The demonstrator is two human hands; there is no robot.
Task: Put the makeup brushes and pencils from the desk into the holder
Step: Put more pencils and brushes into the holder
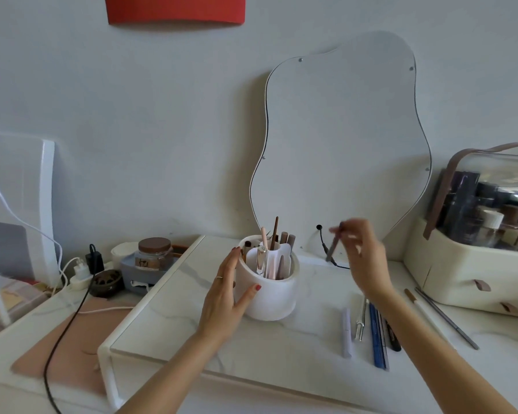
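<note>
A white round holder stands on the raised marble shelf, with several brushes and pencils upright in its compartments. My left hand cups the holder's left side, thumb across the front. Raised to the right of the holder, my right hand pinches a thin grey pencil, which hangs blurred and nearly upright. Several pencils and brushes lie side by side on the shelf under my right forearm. Two more long ones lie farther right.
A wavy mirror leans against the wall behind the holder. A cream cosmetics case with a clear lid fills the right edge. At left sit a brown-lidded jar, chargers, a black cable and a pink mat.
</note>
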